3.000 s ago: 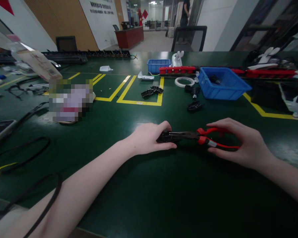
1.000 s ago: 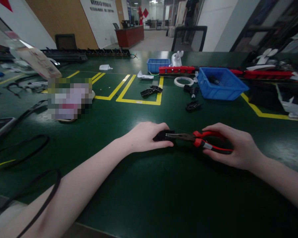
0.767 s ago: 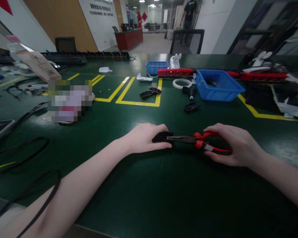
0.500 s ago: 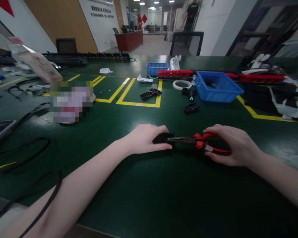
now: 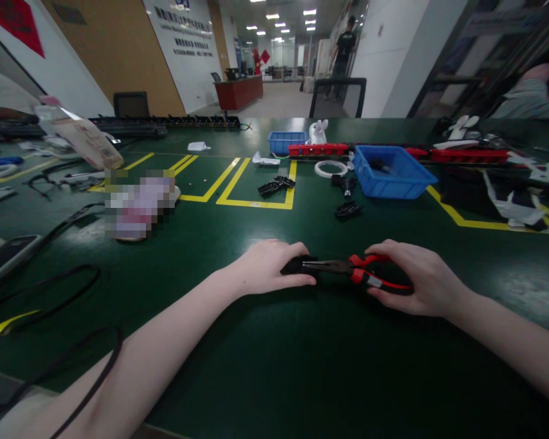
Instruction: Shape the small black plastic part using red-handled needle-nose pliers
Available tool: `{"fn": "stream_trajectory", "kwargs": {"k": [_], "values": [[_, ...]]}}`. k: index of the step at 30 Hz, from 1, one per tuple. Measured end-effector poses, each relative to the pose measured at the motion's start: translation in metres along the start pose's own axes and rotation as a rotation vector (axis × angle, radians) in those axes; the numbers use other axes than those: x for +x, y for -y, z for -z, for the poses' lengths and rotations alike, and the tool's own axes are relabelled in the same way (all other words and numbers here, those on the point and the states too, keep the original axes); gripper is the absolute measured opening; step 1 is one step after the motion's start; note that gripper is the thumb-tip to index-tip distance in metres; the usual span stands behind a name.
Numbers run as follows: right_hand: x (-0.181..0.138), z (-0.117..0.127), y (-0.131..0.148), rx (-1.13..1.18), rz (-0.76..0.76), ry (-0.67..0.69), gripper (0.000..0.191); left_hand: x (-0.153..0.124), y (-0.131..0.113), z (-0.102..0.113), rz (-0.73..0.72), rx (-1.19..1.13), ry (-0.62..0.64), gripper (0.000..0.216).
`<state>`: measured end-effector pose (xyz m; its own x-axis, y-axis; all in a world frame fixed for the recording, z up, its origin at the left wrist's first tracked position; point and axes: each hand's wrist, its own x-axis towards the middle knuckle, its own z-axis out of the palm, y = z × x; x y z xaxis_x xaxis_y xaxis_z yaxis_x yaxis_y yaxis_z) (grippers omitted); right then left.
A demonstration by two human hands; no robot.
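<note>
The black part (image 5: 297, 266) sat in the grip of the left hand (image 5: 265, 271), between the near and far edges of the green table (image 5: 256, 378); thumb and fingers were drawn in narrowly round it, hiding much of its outline; whether it also rested on the tabletop could not be told. The right hand (image 5: 416, 277) was curved more widely, holding the parted red handles of the pliers (image 5: 341, 266); their metal nose reached left to the part's exposed end, though how firmly it bit was too small to make out.

The part was probably light, stiff plastic, apt to slip or chip under bare metal; its long sides seemed the surest hold. The pliers looked heavier and rigid, with coated handles likely to grip well, best held toward their ends.

Farther toward the far edge lay one loose black piece (image 5: 274, 186), partly over yellow tape (image 5: 233, 204); another black piece (image 5: 348, 210) lay near the blue bin (image 5: 391, 186).
</note>
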<state>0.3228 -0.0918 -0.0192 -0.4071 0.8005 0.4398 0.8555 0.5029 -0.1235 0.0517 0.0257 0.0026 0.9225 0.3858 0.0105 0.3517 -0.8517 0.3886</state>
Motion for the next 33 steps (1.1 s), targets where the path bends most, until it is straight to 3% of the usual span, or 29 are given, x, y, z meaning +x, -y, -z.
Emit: {"fn": "stream_trajectory", "kwargs": {"k": [8,33], "values": [[0.0039,0.0000,0.0051,0.113,-0.058,-0.034,0.044,-0.0010,0.0003,0.0001,0.003,-0.008,0.006,0.046],[-0.0016,-0.0016,0.0033,0.112,-0.055,0.001,0.041,-0.0021,0.0025,0.0009,-0.031,-0.027,-0.004,0.043]]}}
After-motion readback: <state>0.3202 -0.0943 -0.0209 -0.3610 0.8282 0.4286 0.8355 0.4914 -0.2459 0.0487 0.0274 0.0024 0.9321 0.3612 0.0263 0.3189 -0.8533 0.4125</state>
